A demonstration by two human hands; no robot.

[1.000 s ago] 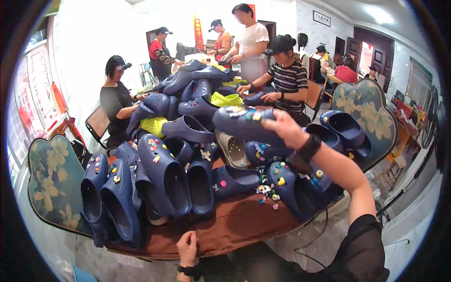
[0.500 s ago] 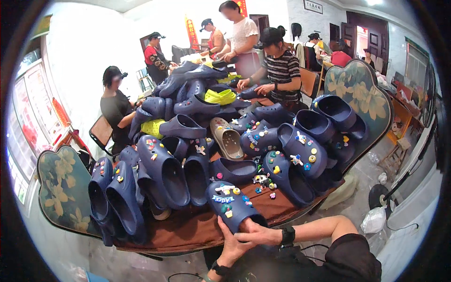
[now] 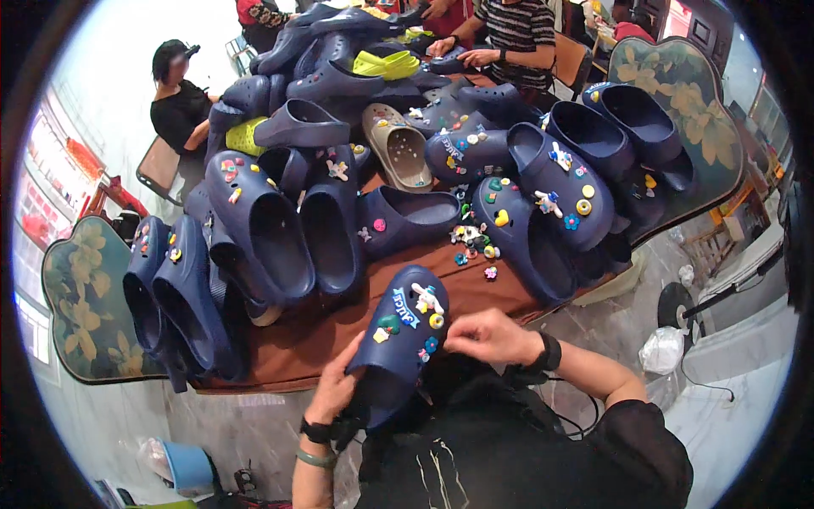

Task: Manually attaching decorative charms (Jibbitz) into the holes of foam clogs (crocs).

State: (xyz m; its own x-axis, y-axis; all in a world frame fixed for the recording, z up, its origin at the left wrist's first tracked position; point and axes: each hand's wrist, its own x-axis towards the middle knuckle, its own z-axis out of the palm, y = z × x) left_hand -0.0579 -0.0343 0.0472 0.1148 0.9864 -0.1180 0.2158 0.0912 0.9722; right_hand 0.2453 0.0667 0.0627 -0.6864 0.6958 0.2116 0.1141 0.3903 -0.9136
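Note:
A navy clog [image 3: 373,360] with several charms on its upper is tilted in front of me, its toe away from me. My left hand [image 3: 337,386] grips it by the left side near the opening, partly hidden by the shoe. Close beside the clog's right edge, my right hand [image 3: 493,338] has its fingers curled into a pinch; whatever they hold is too small or hidden to make out. Beside its fingertips on the upper are a blue flower charm [image 3: 431,344] and a round yellow charm [image 3: 437,321]. Loose charms [image 3: 471,241] lie on the brown tablecloth [image 3: 339,327] beyond.
Navy clogs [image 3: 280,246] crowd the table left and right, with more heaped at the back. Among them are a beige clog [image 3: 398,153] and a lime-green clog [image 3: 386,64]. Several people work around the far side. A blue bucket [image 3: 188,465] stands on the floor at lower left.
The clog has turned upright and come closer to me. My right hand has left the shoe's opening and moved to its right side. My left hand now holds its left side. The view has tilted down.

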